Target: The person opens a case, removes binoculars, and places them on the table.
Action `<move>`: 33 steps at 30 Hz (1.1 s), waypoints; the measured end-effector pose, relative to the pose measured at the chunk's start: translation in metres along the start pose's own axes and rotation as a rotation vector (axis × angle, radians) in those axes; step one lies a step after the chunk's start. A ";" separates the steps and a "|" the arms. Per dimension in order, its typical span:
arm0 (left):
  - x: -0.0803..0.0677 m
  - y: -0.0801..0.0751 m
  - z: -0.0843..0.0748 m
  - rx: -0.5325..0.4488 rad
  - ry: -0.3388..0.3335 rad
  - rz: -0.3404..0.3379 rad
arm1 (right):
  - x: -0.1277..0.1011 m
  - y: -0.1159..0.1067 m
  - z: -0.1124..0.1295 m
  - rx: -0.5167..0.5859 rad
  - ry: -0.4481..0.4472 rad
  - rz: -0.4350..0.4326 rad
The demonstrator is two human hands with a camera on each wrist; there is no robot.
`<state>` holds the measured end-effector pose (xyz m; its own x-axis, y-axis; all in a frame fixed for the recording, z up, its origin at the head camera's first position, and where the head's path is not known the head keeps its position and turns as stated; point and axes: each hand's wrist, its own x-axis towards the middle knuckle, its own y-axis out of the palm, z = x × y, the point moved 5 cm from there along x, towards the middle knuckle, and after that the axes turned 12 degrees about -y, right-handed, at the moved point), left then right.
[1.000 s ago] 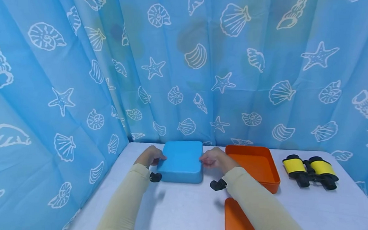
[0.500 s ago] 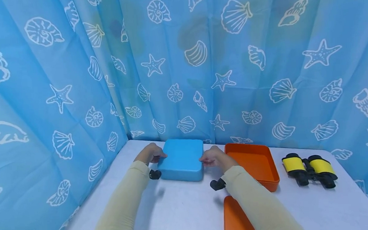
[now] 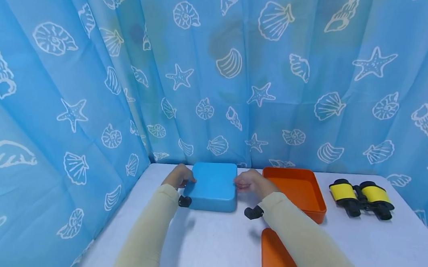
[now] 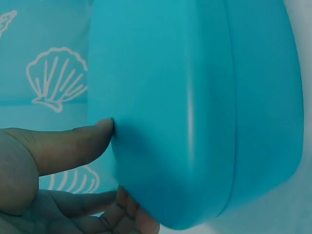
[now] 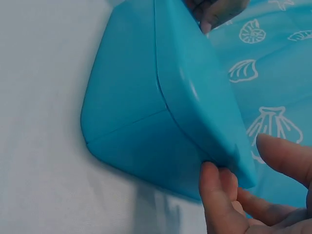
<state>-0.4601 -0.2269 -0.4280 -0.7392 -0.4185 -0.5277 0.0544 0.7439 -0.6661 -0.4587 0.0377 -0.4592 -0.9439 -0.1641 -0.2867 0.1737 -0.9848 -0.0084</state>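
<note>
The flat blue plastic box with its lid on (image 3: 213, 186) sits on the white counter (image 3: 219, 242), far back by the blue shell curtain (image 3: 287, 77). The left hand (image 3: 180, 176) grips its left side, fingers (image 4: 73, 144) curled on it. The right hand (image 3: 251, 182) pinches its right side, just left of the open orange plastic box (image 3: 300, 189).

Two arms in long cream sleeves

The sleeves (image 3: 147, 238) are plain, pale cream, close-fitting, and reach to the wrists. A small black camera mount (image 3: 184, 201) sits at the left wrist, another (image 3: 253, 213) at the right. Both hands (image 3: 180, 176) are bare, without rings or gloves.
</note>
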 end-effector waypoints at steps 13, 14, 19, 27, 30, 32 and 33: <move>0.012 0.002 0.018 -0.047 -0.001 0.043 | 0.002 0.007 -0.006 -0.164 -0.059 -0.065; 0.012 0.000 0.018 -0.044 0.000 0.042 | 0.003 0.007 -0.007 -0.172 -0.058 -0.064; 0.014 -0.007 0.016 -0.036 0.005 0.054 | 0.005 0.010 -0.008 -0.205 -0.071 -0.054; 0.012 -0.012 0.017 -0.094 0.040 0.146 | 0.003 0.011 -0.005 -0.169 -0.128 -0.016; 0.013 -0.014 0.018 -0.083 0.033 0.142 | 0.006 0.010 -0.005 -0.167 -0.103 -0.033; 0.012 -0.013 0.019 -0.068 0.024 0.135 | 0.005 0.010 -0.006 -0.157 -0.088 -0.029; 0.011 -0.013 0.019 -0.060 0.022 0.132 | 0.005 0.010 -0.007 -0.150 -0.083 -0.023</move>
<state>-0.4566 -0.2515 -0.4353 -0.7428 -0.3041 -0.5965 0.1126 0.8215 -0.5590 -0.4595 0.0273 -0.4669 -0.9669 -0.1520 -0.2048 0.1860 -0.9696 -0.1587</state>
